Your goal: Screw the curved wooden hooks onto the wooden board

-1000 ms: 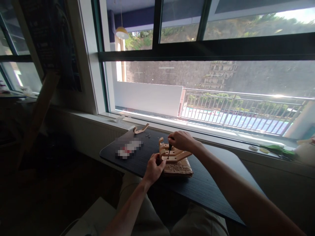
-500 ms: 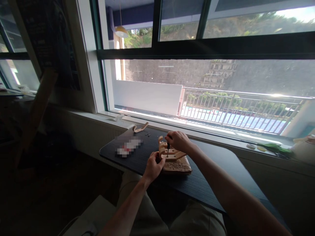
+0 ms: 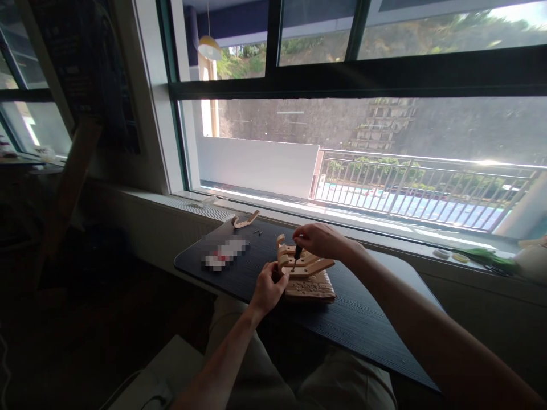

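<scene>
My right hand (image 3: 318, 239) is closed around the dark handle of a screwdriver (image 3: 297, 254). Its shaft slants down to a hole in the nearest curved wooden hook (image 3: 306, 270). My left hand (image 3: 270, 286) grips the curled left end of that hook between thumb and fingers. Several such hooks stand side by side on a brown, ridged block that looks like stacked cardboard (image 3: 311, 288); its front part is pitted with small holes. Whether a screw sits under the screwdriver's tip is too small to tell.
The dark table (image 3: 363, 319) carries a separate wooden hook (image 3: 245, 220), several small screws (image 3: 258, 232) and a blurred-out white and red item (image 3: 224, 253) to the left. Behind runs a window sill (image 3: 384, 239) with green onions (image 3: 487, 259) at the right.
The screwdriver has gone from upright to leaning, its handle now further right. My right hand has shifted right with it and flattened out. My left hand stays on the hook.
</scene>
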The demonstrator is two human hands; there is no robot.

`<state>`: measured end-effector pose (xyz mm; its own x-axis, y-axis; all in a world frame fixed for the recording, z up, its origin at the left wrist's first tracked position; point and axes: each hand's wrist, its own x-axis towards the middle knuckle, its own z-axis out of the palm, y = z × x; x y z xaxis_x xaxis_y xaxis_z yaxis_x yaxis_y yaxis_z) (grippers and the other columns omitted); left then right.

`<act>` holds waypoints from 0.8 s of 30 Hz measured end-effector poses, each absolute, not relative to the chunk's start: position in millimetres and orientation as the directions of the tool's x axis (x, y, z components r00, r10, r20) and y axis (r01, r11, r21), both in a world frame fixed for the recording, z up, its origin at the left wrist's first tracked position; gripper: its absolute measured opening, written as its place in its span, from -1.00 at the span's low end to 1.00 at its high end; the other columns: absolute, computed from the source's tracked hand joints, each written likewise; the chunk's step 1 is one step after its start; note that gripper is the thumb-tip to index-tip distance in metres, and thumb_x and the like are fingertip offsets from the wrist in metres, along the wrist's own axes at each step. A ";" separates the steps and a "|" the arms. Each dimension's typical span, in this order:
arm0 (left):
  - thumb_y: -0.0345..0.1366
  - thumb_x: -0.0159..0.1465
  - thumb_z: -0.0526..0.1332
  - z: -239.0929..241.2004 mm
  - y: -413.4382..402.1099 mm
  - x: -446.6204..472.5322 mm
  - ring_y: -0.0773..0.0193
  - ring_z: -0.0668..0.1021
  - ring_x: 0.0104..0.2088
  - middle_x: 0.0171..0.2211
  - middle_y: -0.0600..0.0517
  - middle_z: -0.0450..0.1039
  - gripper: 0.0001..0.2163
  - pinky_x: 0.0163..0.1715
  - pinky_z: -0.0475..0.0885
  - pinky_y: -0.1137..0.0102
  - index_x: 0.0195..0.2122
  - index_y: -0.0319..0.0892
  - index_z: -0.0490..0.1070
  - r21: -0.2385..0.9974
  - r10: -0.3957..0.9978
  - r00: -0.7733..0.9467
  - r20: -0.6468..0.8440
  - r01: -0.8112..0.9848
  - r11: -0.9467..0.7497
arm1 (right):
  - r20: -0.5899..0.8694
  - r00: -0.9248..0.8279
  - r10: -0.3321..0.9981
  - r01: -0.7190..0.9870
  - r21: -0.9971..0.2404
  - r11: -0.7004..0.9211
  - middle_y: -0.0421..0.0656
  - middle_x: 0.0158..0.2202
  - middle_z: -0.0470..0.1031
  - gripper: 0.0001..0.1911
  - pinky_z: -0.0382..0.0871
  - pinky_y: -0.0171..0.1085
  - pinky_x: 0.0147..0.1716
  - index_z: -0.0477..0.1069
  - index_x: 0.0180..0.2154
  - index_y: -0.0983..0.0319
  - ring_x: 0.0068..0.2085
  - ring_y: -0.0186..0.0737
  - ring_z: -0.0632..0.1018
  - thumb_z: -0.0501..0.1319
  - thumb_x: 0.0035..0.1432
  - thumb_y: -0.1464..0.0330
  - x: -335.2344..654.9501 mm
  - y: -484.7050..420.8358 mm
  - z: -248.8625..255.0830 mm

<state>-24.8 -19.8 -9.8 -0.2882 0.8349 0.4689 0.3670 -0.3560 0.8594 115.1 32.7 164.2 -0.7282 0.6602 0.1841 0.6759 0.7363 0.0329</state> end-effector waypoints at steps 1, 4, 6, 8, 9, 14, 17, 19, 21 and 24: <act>-0.30 0.11 0.18 -9.7 -19.7 -24.8 0.30 0.45 -0.32 -0.32 0.01 0.39 -0.81 -0.25 0.36 0.39 -0.25 -0.21 0.40 0.858 0.834 -0.288 0.471 0.370 -0.357 | 0.187 -0.748 0.637 0.654 0.043 0.755 -0.20 -0.34 0.52 -0.70 0.10 -0.40 -0.46 0.47 -0.20 0.11 -0.38 -0.37 0.46 0.01 0.17 0.23 113.9 30.6 163.6; -0.32 0.09 0.19 -8.9 -19.9 -24.6 0.31 0.44 -0.34 -0.33 0.02 0.38 -0.82 -0.27 0.35 0.40 -0.26 -0.21 0.41 0.856 0.827 -0.298 0.476 0.372 -0.359 | 0.218 -0.758 0.614 0.642 0.086 0.762 -0.18 -0.32 0.52 -0.66 0.10 -0.39 -0.44 0.47 -0.23 0.14 -0.35 -0.35 0.46 -0.04 0.22 0.21 107.5 26.0 159.1; -0.32 0.09 0.19 -8.2 -20.1 -24.5 0.31 0.44 -0.33 -0.33 0.01 0.38 -0.81 -0.26 0.35 0.41 -0.26 -0.21 0.41 0.859 0.828 -0.299 0.474 0.363 -0.360 | 0.234 -0.733 0.639 0.672 0.105 0.733 -0.15 -0.31 0.53 -0.62 0.12 -0.38 -0.42 0.47 -0.24 0.16 -0.33 -0.32 0.47 -0.07 0.24 0.19 103.0 26.3 155.7; -0.31 0.09 0.19 -7.8 -20.3 -24.3 0.31 0.45 -0.33 -0.33 0.01 0.39 -0.82 -0.26 0.35 0.41 -0.27 -0.21 0.41 0.864 0.832 -0.299 0.467 0.355 -0.357 | 0.233 -0.687 0.688 0.722 0.109 0.684 -0.11 -0.30 0.53 -0.60 0.14 -0.36 -0.40 0.47 -0.25 0.19 -0.31 -0.28 0.49 -0.08 0.24 0.18 99.4 28.8 152.7; -0.30 0.09 0.19 -7.8 -20.3 -24.2 0.31 0.45 -0.33 -0.33 0.01 0.39 -0.82 -0.25 0.35 0.41 -0.27 -0.21 0.41 0.865 0.833 -0.299 0.465 0.354 -0.356 | 0.234 -0.655 0.718 0.751 0.104 0.652 -0.09 -0.29 0.53 -0.60 0.16 -0.35 -0.38 0.47 -0.25 0.19 -0.29 -0.26 0.49 -0.08 0.24 0.18 98.0 30.5 151.2; -0.30 0.11 0.18 -9.3 -19.9 -24.4 0.30 0.46 -0.32 -0.32 0.01 0.38 -0.82 -0.25 0.35 0.40 -0.26 -0.21 0.41 0.857 0.831 -0.293 0.473 0.370 -0.357 | 0.297 -0.511 0.806 0.854 0.065 0.517 0.00 -0.27 0.53 -0.57 0.22 -0.31 -0.34 0.47 -0.24 0.25 -0.24 -0.17 0.50 -0.11 0.24 0.21 93.7 35.5 144.0; -0.30 0.11 0.17 -10.7 -19.5 -25.2 0.29 0.46 -0.30 -0.31 0.01 0.38 -0.82 -0.24 0.35 0.39 -0.25 -0.21 0.40 0.852 0.830 -0.287 0.479 0.381 -0.360 | 0.310 -0.505 0.805 0.855 0.054 0.515 0.00 -0.30 0.53 -0.57 0.22 -0.30 -0.36 0.47 -0.27 0.26 -0.27 -0.14 0.51 -0.11 0.23 0.21 94.7 36.7 142.8; -0.30 0.12 0.17 -11.4 -19.2 -25.5 0.28 0.46 -0.28 -0.30 0.00 0.38 -0.81 -0.22 0.36 0.38 -0.24 -0.21 0.39 0.853 0.831 -0.285 0.478 0.376 -0.361 | 0.291 -0.519 0.804 0.842 0.015 0.539 -0.04 -0.31 0.53 -0.61 0.20 -0.31 -0.38 0.46 -0.24 0.22 -0.28 -0.17 0.50 -0.08 0.22 0.20 97.9 37.6 144.3; -0.30 0.12 0.17 -11.7 -18.9 -25.5 0.28 0.46 -0.28 -0.29 0.00 0.38 -0.81 -0.22 0.36 0.38 -0.23 -0.21 0.39 0.855 0.832 -0.282 0.477 0.369 -0.365 | 0.266 -0.552 0.790 0.816 -0.024 0.578 -0.11 -0.31 0.53 -0.64 0.17 -0.33 -0.40 0.44 -0.19 0.15 -0.29 -0.21 0.50 -0.06 0.20 0.19 102.6 37.9 147.3; -0.29 0.12 0.17 -11.9 -18.7 -25.4 0.30 0.46 -0.31 -0.30 0.01 0.38 -0.81 -0.25 0.36 0.39 -0.23 -0.21 0.39 0.855 0.834 -0.278 0.477 0.366 -0.367 | 0.229 -0.628 0.743 0.761 -0.018 0.649 -0.18 -0.31 0.53 -0.68 0.13 -0.35 -0.44 0.44 -0.18 0.09 -0.33 -0.26 0.48 -0.03 0.17 0.19 108.8 35.6 152.1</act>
<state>-25.4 -18.7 -11.9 -0.2785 0.8338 0.4767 0.3661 -0.3667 0.8553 108.8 35.6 152.1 -0.6284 0.7434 0.2289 0.7608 0.6487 -0.0182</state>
